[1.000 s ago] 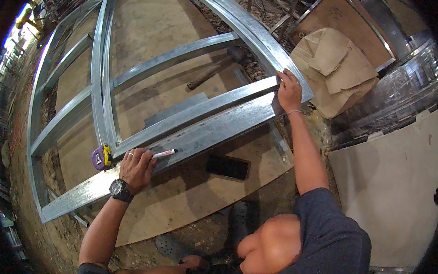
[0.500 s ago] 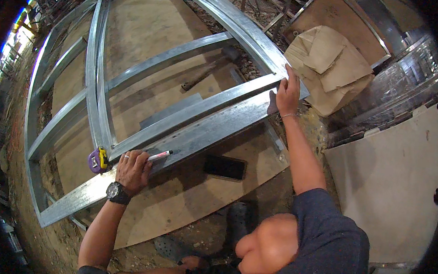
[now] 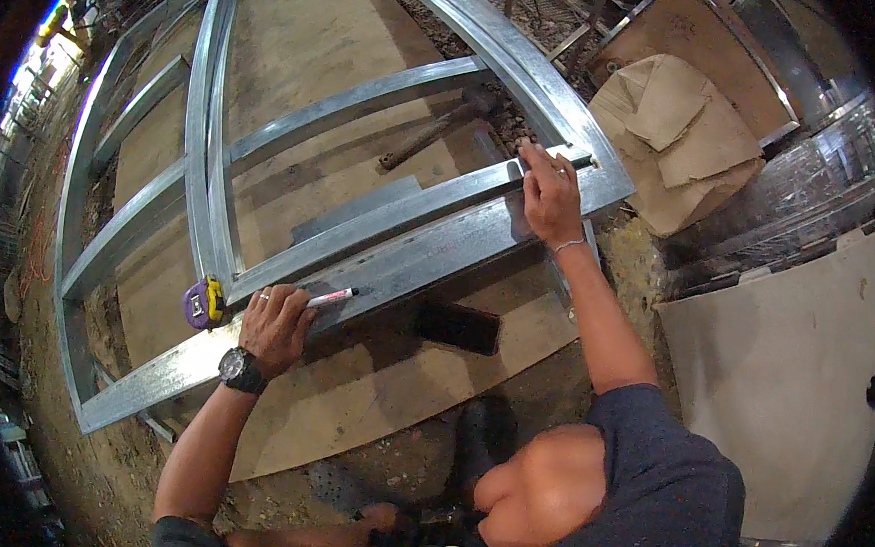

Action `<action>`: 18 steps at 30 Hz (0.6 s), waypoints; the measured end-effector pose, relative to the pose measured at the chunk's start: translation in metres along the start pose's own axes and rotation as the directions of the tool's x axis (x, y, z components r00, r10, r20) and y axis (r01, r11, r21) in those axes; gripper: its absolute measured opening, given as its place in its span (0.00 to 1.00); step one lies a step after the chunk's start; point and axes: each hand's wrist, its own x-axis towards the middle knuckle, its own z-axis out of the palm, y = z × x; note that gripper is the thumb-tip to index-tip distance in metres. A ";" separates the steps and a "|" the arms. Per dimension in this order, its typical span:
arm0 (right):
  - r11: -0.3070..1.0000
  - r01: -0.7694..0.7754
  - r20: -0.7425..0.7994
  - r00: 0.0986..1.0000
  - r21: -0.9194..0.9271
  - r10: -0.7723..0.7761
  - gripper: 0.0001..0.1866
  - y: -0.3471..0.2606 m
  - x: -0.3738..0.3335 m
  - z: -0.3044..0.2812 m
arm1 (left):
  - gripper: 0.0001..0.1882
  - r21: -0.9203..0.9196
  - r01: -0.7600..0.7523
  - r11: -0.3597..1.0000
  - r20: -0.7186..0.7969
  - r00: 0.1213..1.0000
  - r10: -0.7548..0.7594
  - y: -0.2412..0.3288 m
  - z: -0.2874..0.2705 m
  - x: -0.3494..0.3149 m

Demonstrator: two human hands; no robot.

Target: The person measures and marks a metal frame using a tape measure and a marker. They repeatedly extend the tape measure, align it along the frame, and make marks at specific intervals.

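A galvanized steel frame (image 3: pixel 414 249) of box-section bars lies in front of me, with a narrower inner bar (image 3: pixel 391 218) alongside its near bar. My left hand (image 3: pixel 275 336) rests on the near bar toward its left part. Between its thumb and fingers is a white marker (image 3: pixel 333 297) with a dark cap, pointing right. My right hand (image 3: pixel 550 198) has its fingers curled over the inner bar close to the frame's right corner. A purple and yellow tape measure (image 3: pixel 203 303) sits just left of my left hand, by the joint of the upright bars.
A dark phone (image 3: pixel 459 328) lies on a brown board (image 3: pixel 369 410) below the near bar. Inside the frame is a hammer-like tool (image 3: pixel 436 133). Folded brown cardboard (image 3: pixel 676 148) lies beyond the right corner, and a pale sheet (image 3: pixel 781 395) is at the right.
My right hand has shifted left from the frame's corner, its fingers now curled over the inner bar. My left hand keeps the marker. The whole view has moved slightly.
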 end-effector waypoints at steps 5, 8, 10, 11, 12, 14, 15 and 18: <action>0.994 -0.090 0.046 0.995 0.064 0.087 0.32 -0.007 0.004 -0.002 | 0.13 -0.001 -0.012 1.000 -0.013 1.000 0.012 0.000 -0.002 0.000; 0.998 -0.057 0.024 0.998 0.024 0.056 0.32 -0.010 0.005 -0.002 | 0.12 -0.006 -0.019 1.000 -0.016 1.000 0.019 0.003 -0.001 0.003; 0.999 0.020 -0.023 1.000 0.032 -0.020 0.32 -0.029 0.007 -0.001 | 0.12 -0.003 -0.016 1.000 -0.010 1.000 0.016 0.002 -0.002 0.003; 0.997 0.011 0.024 1.000 0.076 -0.013 0.32 -0.039 0.005 -0.002 | 0.12 -0.006 -0.011 1.000 -0.008 1.000 0.011 0.001 -0.001 0.002; 0.998 0.044 0.048 0.998 0.052 -0.046 0.32 -0.052 0.006 -0.005 | 0.12 -0.004 -0.007 1.000 -0.009 1.000 0.007 0.001 -0.001 0.000; 0.994 0.108 0.100 0.989 0.007 -0.109 0.33 -0.073 0.007 -0.005 | 0.12 0.001 -0.012 1.000 -0.019 1.000 0.012 -0.001 -0.001 -0.001; 0.996 0.086 0.138 0.987 -0.011 -0.084 0.34 -0.078 0.004 -0.002 | 0.12 0.002 -0.021 1.000 -0.027 0.999 0.021 -0.001 -0.001 0.000; 0.987 0.115 0.224 0.971 -0.109 -0.088 0.34 -0.081 0.002 0.001 | 0.11 0.007 -0.024 1.000 -0.027 0.999 0.025 0.000 0.000 0.002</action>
